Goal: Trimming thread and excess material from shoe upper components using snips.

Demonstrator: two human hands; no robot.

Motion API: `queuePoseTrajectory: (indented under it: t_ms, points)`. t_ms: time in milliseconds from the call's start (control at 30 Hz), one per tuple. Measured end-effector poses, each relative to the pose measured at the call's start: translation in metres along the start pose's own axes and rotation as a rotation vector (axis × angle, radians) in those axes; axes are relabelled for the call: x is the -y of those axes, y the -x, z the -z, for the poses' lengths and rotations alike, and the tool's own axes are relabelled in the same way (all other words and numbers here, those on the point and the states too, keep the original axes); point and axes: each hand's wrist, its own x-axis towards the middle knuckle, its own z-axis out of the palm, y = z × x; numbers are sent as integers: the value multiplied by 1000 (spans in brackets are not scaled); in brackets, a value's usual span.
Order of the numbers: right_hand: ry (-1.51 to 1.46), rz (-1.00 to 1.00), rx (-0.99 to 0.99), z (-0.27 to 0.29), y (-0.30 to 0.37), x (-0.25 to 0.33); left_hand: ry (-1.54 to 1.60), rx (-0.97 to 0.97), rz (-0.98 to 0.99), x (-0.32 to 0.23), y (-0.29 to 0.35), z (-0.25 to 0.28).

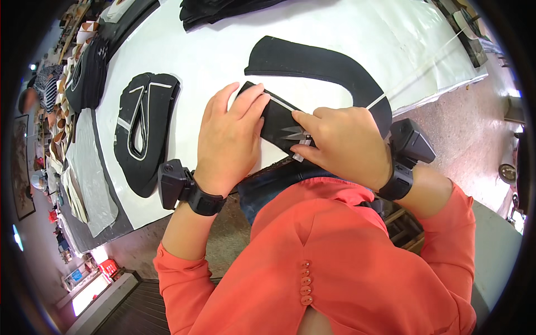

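Observation:
A curved black fabric piece (301,58) lies on the white-covered table, and its near end runs under both hands. My left hand (229,134) rests on that end (273,120), its fingers stretched out and touching the upper edge. A narrow white tape (283,101) follows this edge to my right hand (346,139), whose thumb and forefinger close on it. The same hand holds small scissors (295,133), their blades sticking out toward the left and slightly apart. Their handles are hidden in the palm. A small white tag (298,156) shows below my right fingers.
Another black piece (127,142) with white tape along its edges lies to the left. Black fabric (223,11) is stacked at the far edge. Tape (419,64) stretches toward the far right corner. Clear plastic (92,178) and dark fabric (89,75) lie far left.

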Motion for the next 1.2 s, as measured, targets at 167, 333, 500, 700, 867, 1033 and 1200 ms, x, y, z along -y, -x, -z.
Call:
queuePoseTrajectory:
  t_ms: [167,333,500,700,867,1033,1200]
  points:
    - [55,93,43,14,-5,-13,-56,18,43,-11,15,2]
    - [5,171,173,26,-16,-37,-80,52,143,-36,35,5]
    - [-164,146,182,19,-18,-46,31,-13,201,-45,39,-1]
    - [-465,-89,232,34,-28,-55,185,-97,164,-61,23,-21]
    - [-562,-211,289,37,-31,-67,124,-108,161,-67,12,-22]
    - [-445,-132,264,36,-33,-73,113,-138,141,-68,11,-29]
    - [-397,-70,178,34,-39,-77,151,-158,107,-68,8,-28]
